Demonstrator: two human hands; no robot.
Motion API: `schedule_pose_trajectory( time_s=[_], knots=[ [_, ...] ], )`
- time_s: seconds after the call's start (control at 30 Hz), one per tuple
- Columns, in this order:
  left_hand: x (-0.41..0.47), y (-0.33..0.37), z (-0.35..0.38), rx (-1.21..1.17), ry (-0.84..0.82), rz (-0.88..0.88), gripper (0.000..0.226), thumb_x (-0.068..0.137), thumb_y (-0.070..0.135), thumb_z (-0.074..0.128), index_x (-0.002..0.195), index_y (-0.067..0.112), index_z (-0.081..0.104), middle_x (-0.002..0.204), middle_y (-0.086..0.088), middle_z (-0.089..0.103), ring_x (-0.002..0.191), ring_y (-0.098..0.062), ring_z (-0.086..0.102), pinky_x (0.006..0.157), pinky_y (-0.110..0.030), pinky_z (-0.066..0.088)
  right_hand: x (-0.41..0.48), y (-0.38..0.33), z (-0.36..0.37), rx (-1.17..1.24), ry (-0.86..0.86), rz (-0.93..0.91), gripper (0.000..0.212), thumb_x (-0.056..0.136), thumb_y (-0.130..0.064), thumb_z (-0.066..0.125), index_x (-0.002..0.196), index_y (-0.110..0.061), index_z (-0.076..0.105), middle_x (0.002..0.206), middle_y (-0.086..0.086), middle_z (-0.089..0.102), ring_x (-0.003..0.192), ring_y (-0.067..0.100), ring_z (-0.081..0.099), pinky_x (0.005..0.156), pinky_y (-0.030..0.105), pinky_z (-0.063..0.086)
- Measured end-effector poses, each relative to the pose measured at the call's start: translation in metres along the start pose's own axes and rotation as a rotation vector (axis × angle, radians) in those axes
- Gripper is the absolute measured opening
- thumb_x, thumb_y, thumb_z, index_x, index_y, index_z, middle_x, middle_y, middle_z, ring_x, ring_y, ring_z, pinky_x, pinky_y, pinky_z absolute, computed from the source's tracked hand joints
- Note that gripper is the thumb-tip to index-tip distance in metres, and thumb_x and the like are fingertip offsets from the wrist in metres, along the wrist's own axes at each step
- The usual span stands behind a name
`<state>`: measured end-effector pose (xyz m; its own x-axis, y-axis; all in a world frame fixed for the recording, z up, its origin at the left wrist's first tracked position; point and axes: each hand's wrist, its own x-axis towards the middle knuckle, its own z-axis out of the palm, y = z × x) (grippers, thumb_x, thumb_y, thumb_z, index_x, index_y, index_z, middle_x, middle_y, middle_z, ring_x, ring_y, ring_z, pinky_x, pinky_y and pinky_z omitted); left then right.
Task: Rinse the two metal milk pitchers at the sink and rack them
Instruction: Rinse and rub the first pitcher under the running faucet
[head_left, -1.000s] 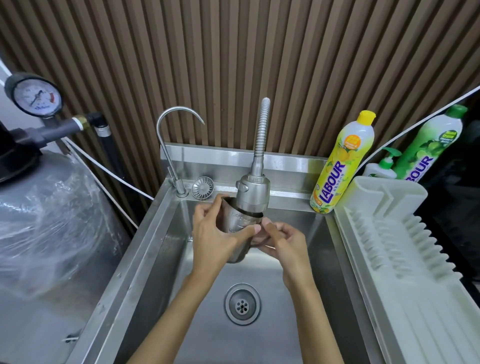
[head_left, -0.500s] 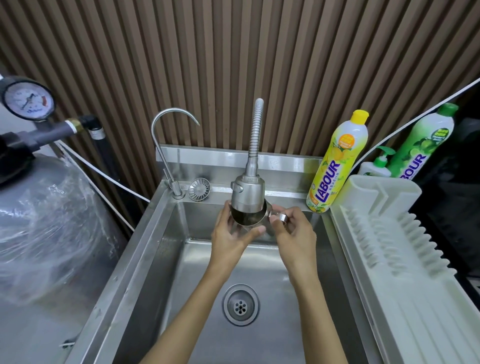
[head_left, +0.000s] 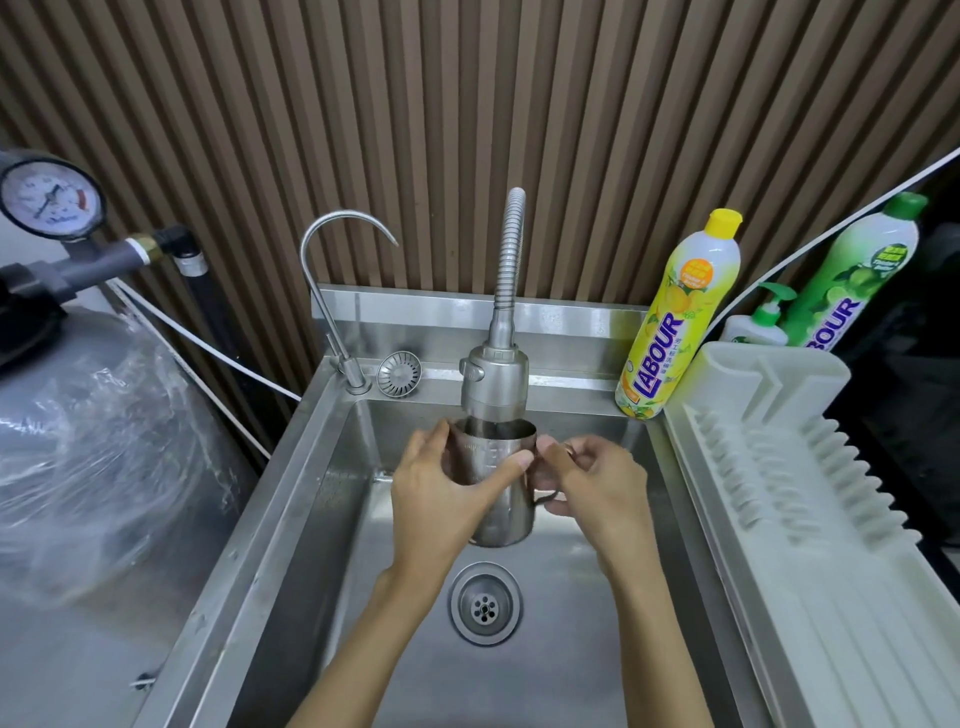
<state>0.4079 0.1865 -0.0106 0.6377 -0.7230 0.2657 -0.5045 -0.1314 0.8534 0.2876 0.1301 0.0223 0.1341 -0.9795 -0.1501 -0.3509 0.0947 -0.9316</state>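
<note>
L hand (head_left: 441, 499) wraps pitcher (head_left: 503, 514) under sprayer (head_left: 496, 384), R hand (head_left: 597, 488) pinches handle (head_left: 544, 498), mid sink (head_left: 322, 493).

Bright, even indoor light from overhead. Soft glare on steel sink (head_left: 426, 312) and plastic-wrapped tank (head_left: 104, 441). Shadows faint, soft-edged. Wide-angle lens bends slatted wall (head_left: 571, 130) outward near edges. Centre sharp, corners slightly softer.

- The steel sink (head_left: 311, 519) has 1 round drain (head_left: 484, 604) in its floor.
- Its back ledge carries a gooseneck tap (head_left: 332, 291), a loose strainer basket (head_left: 398, 374) just beside it, and 1 yellow detergent bottle (head_left: 675, 322) at the right corner.
- A white drying rack (head_left: 831, 519) lies along the right rim.
</note>
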Motion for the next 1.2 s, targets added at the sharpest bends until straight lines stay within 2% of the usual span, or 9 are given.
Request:
schedule_pose_trajectory(
  time_s=[0.13,0.23,0.4,0.57,0.67,0.83,0.97,1.03,1.2],
  knots=[
    [-0.007,-0.004,0.012,-0.244,-0.112,-0.124,0.052,0.052,0.066,0.069,0.089,0.03,0.066,0.082,0.008,0.068,0.08,-0.004,0.064,0.07,-0.011,0.045,-0.014,-0.018,-0.01,-0.321,0.066,-0.159,0.026,0.084,-0.032,0.064,0.066,-0.019,0.051,0.082,0.011,0.071,0.087,0.032,0.064,0.081,0.041,0.05],
    [-0.005,-0.004,0.019,-0.499,-0.217,-0.153,0.046,0.063,0.029,0.082,0.104,0.019,0.065,0.091,0.007,0.073,0.085,-0.004,0.067,0.072,-0.009,0.047,-0.023,-0.025,-0.013,-0.331,0.104,-0.27,0.019,0.086,-0.026,0.063,0.073,-0.016,0.055,0.08,0.006,0.068,0.082,0.027,0.062,0.072,0.032,0.044],
    [0.012,-0.005,0.017,-0.622,-0.179,-0.034,0.073,0.059,0.021,0.086,0.123,0.024,0.05,0.118,-0.003,0.065,0.114,-0.017,0.06,0.096,-0.026,0.047,-0.007,-0.005,0.001,0.246,-0.062,-0.198,0.017,0.086,-0.005,0.061,0.072,-0.012,0.053,0.109,-0.013,0.068,0.095,-0.002,0.065,0.09,0.02,0.048],
    [0.016,0.001,0.0,-0.214,0.024,0.218,0.077,0.057,0.041,0.075,0.126,0.042,0.04,0.125,0.016,0.045,0.12,0.01,0.037,0.1,-0.008,0.027,0.003,0.02,0.025,0.802,-0.305,0.04,0.014,0.09,-0.005,0.054,0.076,-0.006,0.049,0.099,0.01,0.068,0.09,0.018,0.066,0.099,0.037,0.049],
    [0.015,0.0,-0.006,0.032,0.07,0.212,0.091,0.053,0.061,0.064,0.132,0.018,0.048,0.122,0.001,0.05,0.114,-0.012,0.04,0.095,-0.02,0.026,0.002,0.022,0.026,0.728,-0.325,0.084,0.016,0.09,-0.013,0.056,0.076,-0.006,0.052,0.08,0.012,0.065,0.078,0.022,0.066,0.084,0.036,0.057],
    [0.008,0.005,-0.003,0.059,0.082,0.063,0.098,0.048,0.077,0.056,0.119,0.01,0.058,0.095,0.004,0.05,0.093,-0.015,0.05,0.083,-0.026,0.039,-0.002,0.004,0.011,0.432,-0.195,0.122,0.019,0.088,-0.019,0.062,0.081,-0.002,0.058,0.078,0.015,0.066,0.067,0.019,0.069,0.06,0.031,0.06],
    [-0.001,-0.001,0.007,-0.148,0.01,-0.072,0.072,0.049,0.074,0.06,0.095,0.019,0.066,0.081,0.002,0.057,0.081,-0.012,0.06,0.075,-0.022,0.046,-0.003,-0.006,0.001,0.027,0.045,-0.044,0.025,0.082,-0.026,0.068,0.068,-0.008,0.058,0.079,0.015,0.069,0.074,0.028,0.068,0.068,0.042,0.058],
    [-0.004,-0.003,0.013,-0.294,-0.049,-0.101,0.068,0.051,0.065,0.07,0.101,0.02,0.066,0.09,0.002,0.063,0.086,-0.009,0.065,0.076,-0.018,0.05,-0.005,-0.011,-0.001,-0.12,0.125,-0.138,0.026,0.081,-0.025,0.067,0.062,-0.014,0.052,0.071,0.007,0.065,0.077,0.028,0.062,0.073,0.033,0.05],
    [0.004,-0.001,0.024,-0.553,-0.078,-0.028,0.065,0.057,0.025,0.087,0.112,0.036,0.053,0.114,0.005,0.064,0.104,-0.006,0.064,0.086,-0.014,0.048,-0.002,-0.005,0.009,0.331,0.049,-0.158,0.02,0.086,-0.002,0.056,0.071,-0.014,0.051,0.101,-0.008,0.069,0.082,-0.007,0.064,0.072,0.007,0.046]
  ],
)
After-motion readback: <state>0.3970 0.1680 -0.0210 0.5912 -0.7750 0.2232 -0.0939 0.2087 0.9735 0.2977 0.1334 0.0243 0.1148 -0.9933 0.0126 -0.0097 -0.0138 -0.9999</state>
